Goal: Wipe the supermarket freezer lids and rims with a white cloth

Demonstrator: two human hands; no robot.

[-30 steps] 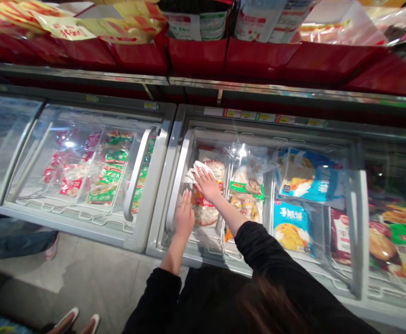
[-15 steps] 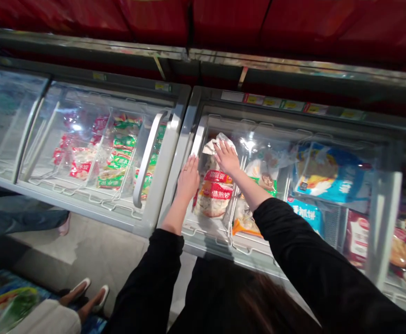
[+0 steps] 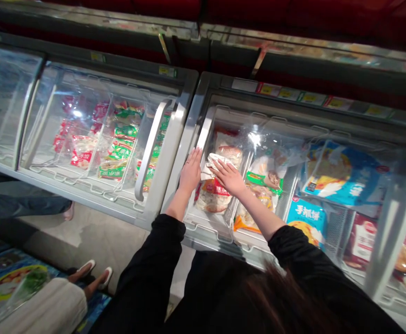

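Observation:
My right hand (image 3: 228, 177) holds a crumpled white cloth (image 3: 208, 172) pressed against the clear glass lid of a chest freezer, its fingers stretched out over the cloth. On the lid's left frame, beside the white handle strip (image 3: 208, 124), my left hand (image 3: 190, 172) lies flat and open, a ring on one finger. Below the glass, under my right hand, are red-and-clear bags of frozen dumplings (image 3: 212, 200). A green-labelled bag (image 3: 265, 178) and an orange-edged bag (image 3: 253, 208) lie to the right of them. The cloth's part under my palm is hidden.
A second freezer (image 3: 143, 218) with a curved white handle (image 3: 150, 150) adjoins on the left. Blue packets (image 3: 349, 171) lie further right under the glass. Price tags (image 3: 310, 98) line the back edge. Another person's feet (image 3: 106, 278) are on the floor at lower left.
My right hand has drawn the cloth down the glass toward me, uncovering bags behind it. My left hand stays on the frame. The camera view has shifted slightly.

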